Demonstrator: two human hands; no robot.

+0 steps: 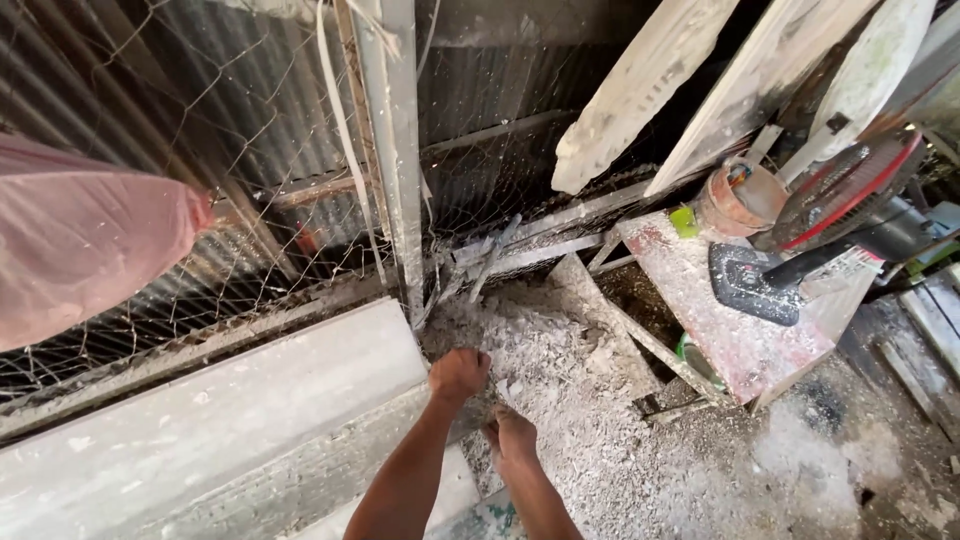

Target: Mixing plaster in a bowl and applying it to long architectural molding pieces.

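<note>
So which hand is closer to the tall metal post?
The left hand. It sits just below the foot of the metal post, over the white debris. The right hand is lower and farther right.

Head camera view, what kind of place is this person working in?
Probably a rough woodworking shed: pale shavings heap over the floor, dusty planks lean on a corrugated metal wall behind wire mesh, and a red fan stands on a dust-coated low table.

Red fan [845,190] — perhaps a bucket [740,197] — beside it.
</note>
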